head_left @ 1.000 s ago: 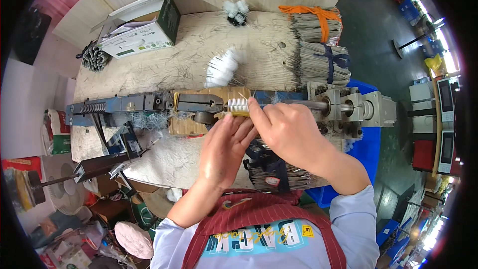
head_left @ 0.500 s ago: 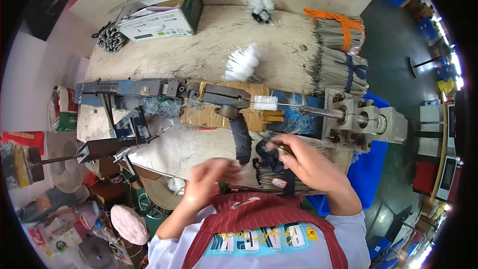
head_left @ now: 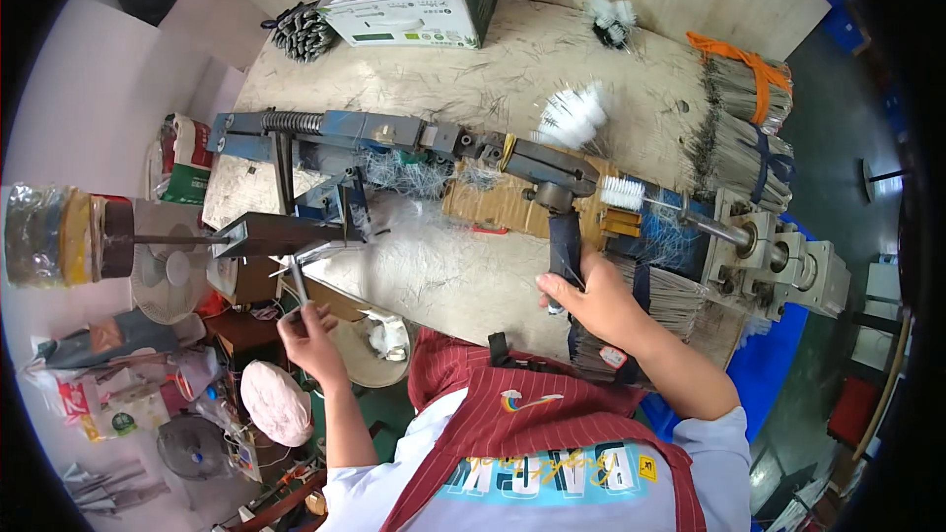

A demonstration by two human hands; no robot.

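Note:
My right hand [head_left: 606, 303] is closed on the black-wrapped handle [head_left: 565, 241] that hangs from the clamp of a long bench machine [head_left: 394, 133]. Its thumb lies across the handle's lower end, while some fingers are hidden behind. At the left, my left hand [head_left: 313, 343] has its fingers bent round the lower end of a flat metal lever [head_left: 299, 278] below a dark metal trough. Between the clamp jaws [head_left: 554, 166] and a steel spindle [head_left: 717, 227] sits a small white bristle brush [head_left: 623, 193] on a thin wire.
Tied bundles of wire [head_left: 734, 153] lie at the right, and another bundle [head_left: 641, 315] lies by my right forearm. Loose white brushes [head_left: 572, 116] and a carton [head_left: 409, 20] stand farther back. A weighted rod [head_left: 163, 238] juts out left; a blue bin [head_left: 764, 374] is at right.
My left hand has moved left and down to the lever. My right hand has gone from the wire bundle to the black handle. The whole view has shifted and turned.

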